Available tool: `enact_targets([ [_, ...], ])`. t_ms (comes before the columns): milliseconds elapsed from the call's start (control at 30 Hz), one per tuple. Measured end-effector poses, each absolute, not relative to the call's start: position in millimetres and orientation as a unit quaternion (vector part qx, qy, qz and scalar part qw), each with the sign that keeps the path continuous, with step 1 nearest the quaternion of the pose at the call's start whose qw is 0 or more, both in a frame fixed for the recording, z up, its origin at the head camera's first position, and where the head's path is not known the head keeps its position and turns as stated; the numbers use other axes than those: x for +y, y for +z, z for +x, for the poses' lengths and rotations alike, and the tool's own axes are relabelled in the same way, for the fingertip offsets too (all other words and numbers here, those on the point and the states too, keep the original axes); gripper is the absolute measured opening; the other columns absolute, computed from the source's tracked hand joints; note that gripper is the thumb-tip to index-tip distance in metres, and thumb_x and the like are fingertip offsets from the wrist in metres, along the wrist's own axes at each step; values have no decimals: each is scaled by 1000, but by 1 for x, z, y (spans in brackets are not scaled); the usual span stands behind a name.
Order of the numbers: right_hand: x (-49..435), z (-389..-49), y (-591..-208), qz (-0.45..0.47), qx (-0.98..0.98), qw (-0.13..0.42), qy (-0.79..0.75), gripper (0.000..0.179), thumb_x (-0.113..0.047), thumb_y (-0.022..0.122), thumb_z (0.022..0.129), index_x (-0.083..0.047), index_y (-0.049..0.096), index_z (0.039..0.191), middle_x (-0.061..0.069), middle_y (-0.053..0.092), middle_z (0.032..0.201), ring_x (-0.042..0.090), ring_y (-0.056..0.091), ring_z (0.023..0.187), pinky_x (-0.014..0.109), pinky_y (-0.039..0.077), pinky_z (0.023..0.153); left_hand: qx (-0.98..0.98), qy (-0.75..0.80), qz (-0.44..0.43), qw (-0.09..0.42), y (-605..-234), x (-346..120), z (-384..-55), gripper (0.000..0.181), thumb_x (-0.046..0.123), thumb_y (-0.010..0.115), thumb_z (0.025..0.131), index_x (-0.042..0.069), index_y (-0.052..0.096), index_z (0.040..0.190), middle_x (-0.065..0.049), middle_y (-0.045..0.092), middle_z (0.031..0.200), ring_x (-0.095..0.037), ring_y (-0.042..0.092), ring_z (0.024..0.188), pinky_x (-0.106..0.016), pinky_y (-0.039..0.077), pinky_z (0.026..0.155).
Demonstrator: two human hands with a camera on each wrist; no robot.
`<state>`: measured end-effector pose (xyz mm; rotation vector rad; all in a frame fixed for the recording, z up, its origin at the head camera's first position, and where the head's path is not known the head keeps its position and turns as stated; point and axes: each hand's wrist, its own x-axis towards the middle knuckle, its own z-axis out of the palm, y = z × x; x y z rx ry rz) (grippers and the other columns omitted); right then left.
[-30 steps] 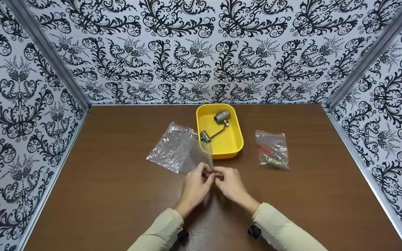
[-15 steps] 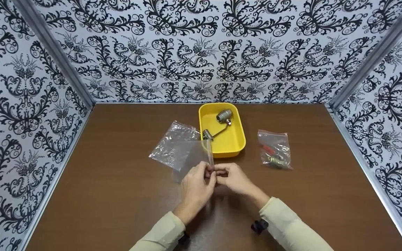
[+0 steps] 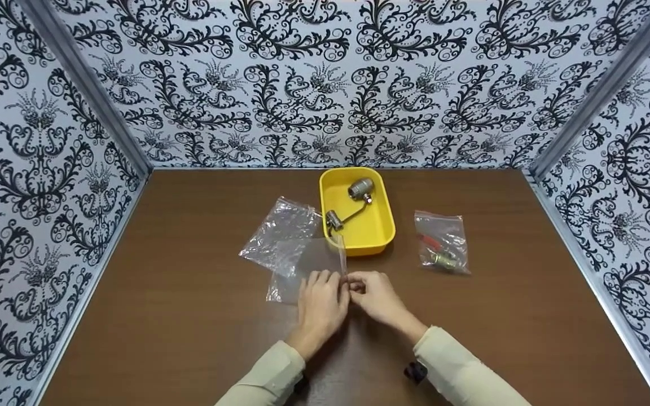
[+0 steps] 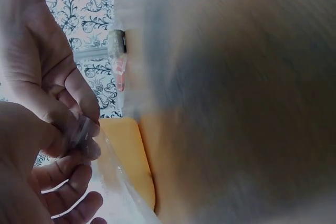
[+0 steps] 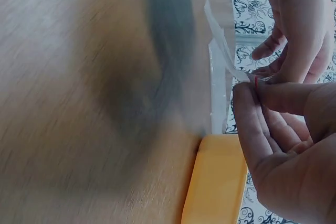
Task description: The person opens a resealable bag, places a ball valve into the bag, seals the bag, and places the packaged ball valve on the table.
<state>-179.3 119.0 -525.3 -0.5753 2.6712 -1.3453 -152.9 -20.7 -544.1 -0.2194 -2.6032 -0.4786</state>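
Observation:
In the head view, a clear zip bag (image 3: 316,256) stands out from between both hands. The left hand (image 3: 320,304) pinches its near edge, fingers reaching forward along the plastic. Beside it the right hand (image 3: 378,299) pinches the same edge between thumb and fingers. A thin red line (image 5: 256,82) shows on the bag's edge at the right fingertips in the right wrist view. The left wrist view has both hands' fingertips meeting on the plastic. Partly behind this bag, another clear plastic bag (image 3: 274,231) lies flat on the table.
A yellow tray (image 3: 378,239) ahead of the hands holds a grey metal fitting (image 3: 360,188) and a smaller one (image 3: 333,219), with a thin rod between them. To the right lies a zip bag (image 3: 442,225) containing a red piece and a brass-coloured fitting. Patterned walls enclose the table.
The held bag has come lower, its left corner now nearer the table's front. The left hand's fingers have straightened forward over it, while the right hand keeps its pinch.

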Motion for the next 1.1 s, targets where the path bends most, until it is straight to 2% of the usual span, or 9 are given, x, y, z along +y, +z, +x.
enact_targets([
  [233, 117, -178, -528, -180, 897, 33, -401, 20, 0, 65, 78, -5, 73, 95, 7, 75, 85, 12, 67, 74, 25, 54, 67, -954, -186, -95, 216, -548, -21, -151, 15, 27, 63, 89, 13, 65, 83, -2, 65, 81, -22, 60, 86, -39, 47, 75],
  [367, 117, -176, -529, -167, 907, 19, -386, 18, -2, 67, 78, -5, 74, 95, 7, 75, 84, 13, 68, 75, 27, 55, 68, -954, -195, -97, 204, -548, -21, -152, 15, 26, 61, 89, 13, 65, 82, -2, 66, 81, -22, 60, 86, -40, 47, 74],
  [533, 116, -177, -532, -145, 915, 0, -378, 16, -3, 70, 80, -6, 74, 95, 6, 75, 84, 15, 69, 74, 31, 56, 69, -957, -204, -95, 182, -547, -22, -151, 16, 27, 59, 89, 13, 64, 82, -1, 67, 84, -20, 60, 88, -38, 49, 78],
  [767, 118, -181, -533, -104, 925, -17, -366, 28, -1, 69, 77, -7, 72, 104, 9, 76, 91, 22, 73, 80, 42, 57, 76, -953, -192, -107, 208, -552, -18, -150, 17, 28, 63, 83, 14, 60, 74, 0, 64, 77, -20, 59, 81, -36, 47, 74],
  [867, 117, -185, -534, -103, 926, -35, -363, 23, -6, 70, 81, -7, 73, 104, 9, 77, 91, 22, 73, 81, 41, 57, 76, -952, -189, -109, 214, -550, -19, -150, 17, 28, 63, 81, 15, 59, 71, 0, 65, 76, -20, 61, 82, -37, 48, 74],
  [1000, 115, -190, -534, -96, 925, -47, -364, 17, -11, 70, 84, -10, 74, 101, 6, 77, 90, 21, 73, 81, 40, 57, 74, -952, -204, -109, 201, -545, -22, -150, 16, 27, 62, 81, 16, 59, 71, -1, 70, 83, -21, 63, 88, -41, 51, 80],
  [1100, 116, -193, -534, -92, 923, -51, -371, 20, -5, 70, 83, -10, 73, 102, 7, 76, 91, 22, 73, 82, 41, 57, 76, -953, -212, -108, 189, -544, -23, -149, 16, 28, 62, 81, 16, 59, 71, -1, 72, 89, -21, 63, 90, -41, 50, 83],
])
